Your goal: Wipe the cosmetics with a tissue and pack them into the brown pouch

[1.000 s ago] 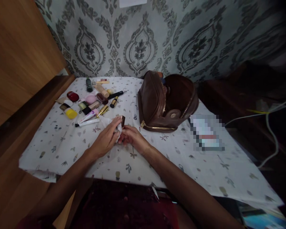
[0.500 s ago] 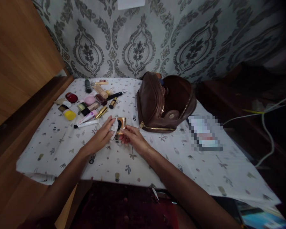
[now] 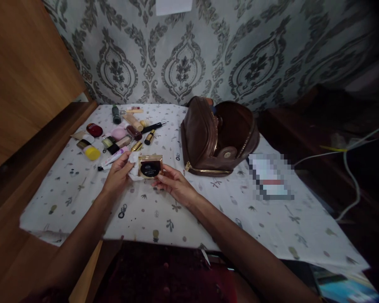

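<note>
My right hand holds a small square gold compact with a dark round centre, its face turned up toward me. My left hand pinches a crumpled white tissue against the compact's left edge. Both hands hover just above a white patterned tablecloth. An open brown leather pouch with a gold zipper stands just to the right of my hands.
Several cosmetics lie at the back left: a yellow sponge, a red compact, a pink puff, lipsticks, tubes and a dark bottle. A blurred card lies right of the pouch. A wooden panel rises at left.
The compact has been turned from edge-on to face-up. My left hand with the tissue has slid from the top of the compact to its left side.
</note>
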`<state>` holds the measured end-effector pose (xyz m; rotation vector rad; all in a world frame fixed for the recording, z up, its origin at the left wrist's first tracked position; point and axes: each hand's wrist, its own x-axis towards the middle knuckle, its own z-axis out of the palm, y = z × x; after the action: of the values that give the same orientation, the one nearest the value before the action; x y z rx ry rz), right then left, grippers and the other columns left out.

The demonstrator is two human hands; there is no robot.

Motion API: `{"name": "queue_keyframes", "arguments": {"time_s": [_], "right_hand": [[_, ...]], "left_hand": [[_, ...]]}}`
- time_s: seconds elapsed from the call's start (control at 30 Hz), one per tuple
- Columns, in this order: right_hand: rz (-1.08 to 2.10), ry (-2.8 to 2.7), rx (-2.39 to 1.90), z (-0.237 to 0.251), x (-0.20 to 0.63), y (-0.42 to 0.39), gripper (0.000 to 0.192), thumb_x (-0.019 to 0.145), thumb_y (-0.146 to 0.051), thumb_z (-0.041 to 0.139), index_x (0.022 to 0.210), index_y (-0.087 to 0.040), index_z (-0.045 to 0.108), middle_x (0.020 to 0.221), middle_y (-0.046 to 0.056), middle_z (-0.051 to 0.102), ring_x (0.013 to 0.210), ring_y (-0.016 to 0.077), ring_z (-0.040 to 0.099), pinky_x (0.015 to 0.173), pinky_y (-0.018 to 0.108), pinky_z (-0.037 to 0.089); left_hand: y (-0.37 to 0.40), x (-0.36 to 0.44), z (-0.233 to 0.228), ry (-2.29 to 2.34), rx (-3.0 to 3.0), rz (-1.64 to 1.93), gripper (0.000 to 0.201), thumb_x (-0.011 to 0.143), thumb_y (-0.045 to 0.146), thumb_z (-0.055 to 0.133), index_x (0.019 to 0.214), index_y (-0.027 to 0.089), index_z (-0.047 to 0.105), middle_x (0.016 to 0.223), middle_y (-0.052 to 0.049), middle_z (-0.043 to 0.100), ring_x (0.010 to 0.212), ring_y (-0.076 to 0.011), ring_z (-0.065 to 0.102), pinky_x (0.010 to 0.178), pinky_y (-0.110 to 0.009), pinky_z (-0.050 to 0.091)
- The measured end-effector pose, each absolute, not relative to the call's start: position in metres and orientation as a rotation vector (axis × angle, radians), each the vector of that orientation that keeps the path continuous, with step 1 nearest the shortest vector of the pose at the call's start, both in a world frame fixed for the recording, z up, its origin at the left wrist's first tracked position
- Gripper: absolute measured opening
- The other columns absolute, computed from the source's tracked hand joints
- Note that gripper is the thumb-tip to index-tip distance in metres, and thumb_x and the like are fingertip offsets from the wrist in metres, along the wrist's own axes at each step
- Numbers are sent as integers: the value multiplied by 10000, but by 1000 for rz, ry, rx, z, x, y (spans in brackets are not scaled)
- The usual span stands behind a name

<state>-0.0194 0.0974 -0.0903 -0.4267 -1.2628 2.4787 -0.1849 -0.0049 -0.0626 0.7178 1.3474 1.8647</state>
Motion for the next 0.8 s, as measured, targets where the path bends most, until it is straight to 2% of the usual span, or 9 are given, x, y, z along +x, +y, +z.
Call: {"name": "queue_keyframes", "arguments": {"time_s": [0.1,0.17,0.3,0.43,0.57,0.7,0.8], "right_hand": [[2528,-1138,-400,-88,-20,99,465,648,-350,891,1049,-218,696,1039,17,715,890,143,695,797,252,531],[2530,-1090,-412,-87,-21,98,471,655,-361,888,1061,-211,703,1097,23,712,898,133,688,813,246,524],[2456,-1061,-518,-86,-22,96,549,608,-380,911,1088,-224,694,1045,9,712,844,121,667,762,234,515],[2360,-1075,-568,-87,-22,94,632,557,-384,921,1122,-248,673,1005,-4,673,826,118,639,752,232,514],[2240,-1231,-559,-82,-20,95,536,583,-424,889,1050,-263,683,866,-25,617,735,116,593,725,246,507],[2035,-1479,-490,-56,-3,101,436,662,-445,829,1026,-262,673,843,-19,562,740,132,577,775,292,510],[1631,-1742,-337,-17,23,120,424,723,-385,788,1105,-249,661,1041,35,558,890,168,592,862,338,517]], "left_hand": [[-6,-181,-58,1313,766,1835,429,611,424,889,896,191,667,858,-18,731,711,-133,648,646,-215,493],[-8,-180,-56,1308,791,1798,419,625,440,883,882,190,665,889,-39,745,772,-161,672,671,-231,499],[-13,-178,-52,1365,844,1685,406,654,458,859,897,181,690,994,-90,755,845,-205,686,671,-257,502],[-17,-177,-48,1480,913,1608,416,692,481,826,959,176,735,1147,-126,724,927,-228,673,751,-283,523],[-16,-178,-50,1508,895,1636,426,633,489,856,902,175,750,1198,-133,704,985,-253,659,763,-275,539],[-16,-179,-55,1489,713,1650,469,633,461,868,1001,203,737,1162,-95,721,914,-214,680,716,-239,561],[-15,-177,-52,1509,562,1674,500,553,431,915,972,223,738,1055,-44,755,795,-165,680,632,-191,552]]}}
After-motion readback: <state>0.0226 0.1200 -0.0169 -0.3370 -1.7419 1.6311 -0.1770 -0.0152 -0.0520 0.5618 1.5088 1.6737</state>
